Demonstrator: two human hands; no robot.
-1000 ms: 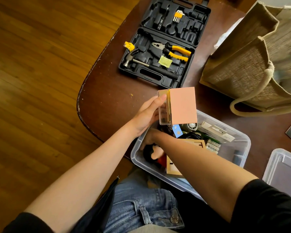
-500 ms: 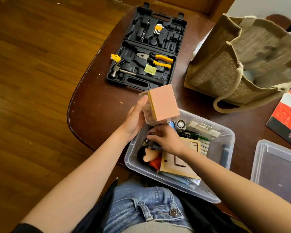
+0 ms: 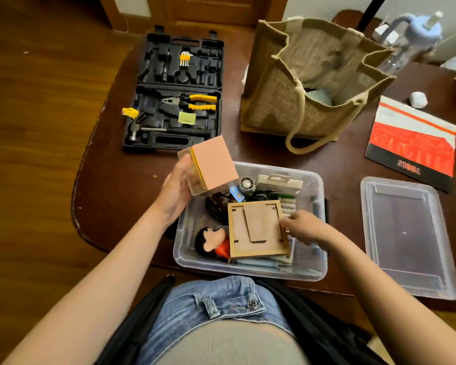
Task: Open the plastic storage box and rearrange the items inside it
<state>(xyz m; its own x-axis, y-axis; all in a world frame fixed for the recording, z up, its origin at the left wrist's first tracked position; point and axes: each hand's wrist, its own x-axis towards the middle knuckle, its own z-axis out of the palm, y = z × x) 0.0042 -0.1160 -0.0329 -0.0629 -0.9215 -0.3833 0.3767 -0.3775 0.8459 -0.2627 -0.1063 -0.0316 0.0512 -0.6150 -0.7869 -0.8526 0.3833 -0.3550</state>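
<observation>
Dark wooden desk (image 3: 248,151): left hand (image 3: 175,189) gripped pink-topped clear cube (image 3: 208,165) over open clear plastic storage box (image 3: 250,271)'s far-left corner; right hand (image 3: 304,227) pinched wooden frame (image 3: 257,229) inside.

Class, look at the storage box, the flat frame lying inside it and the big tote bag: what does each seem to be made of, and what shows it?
Storage box: clear, glossy plastic; its contents show through the walls.
Frame: probably thin matte wood or fibreboard, pale brown with cut slots.
Tote bag: seemingly coarse woven jute.
</observation>
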